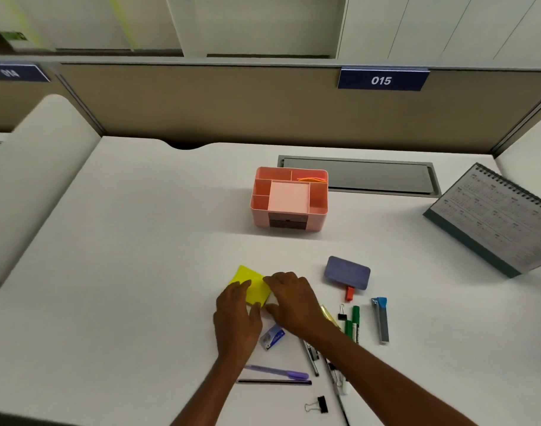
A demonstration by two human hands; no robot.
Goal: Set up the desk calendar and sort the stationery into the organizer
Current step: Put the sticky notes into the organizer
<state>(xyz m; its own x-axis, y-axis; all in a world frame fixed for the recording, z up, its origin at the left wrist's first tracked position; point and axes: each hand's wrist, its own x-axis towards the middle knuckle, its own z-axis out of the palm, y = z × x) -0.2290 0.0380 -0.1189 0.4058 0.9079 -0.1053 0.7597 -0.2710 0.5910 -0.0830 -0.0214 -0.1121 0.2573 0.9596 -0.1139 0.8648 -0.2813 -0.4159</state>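
Observation:
A yellow sticky-note pad (253, 284) lies on the white desk (140, 256), and both hands rest on it. My left hand (237, 312) grips its near-left corner; my right hand (293, 299) holds its right edge. The pink organizer (289, 198) stands farther back at the middle, with orange strips in its rear right compartment. The desk calendar (496, 219) stands upright at the far right. Loose stationery lies near my arms: a blue eraser box (272, 336), a purple pen (278, 372), green markers (353, 322), a stapler (380, 319) and binder clips (319, 404).
A blue whiteboard eraser (347, 273) with a red piece lies right of the pad. A grey cable hatch (370, 176) sits behind the organizer. A beige partition (232, 103) with the sign 015 closes the desk's far side. Black pens (312, 358) lie under my right forearm.

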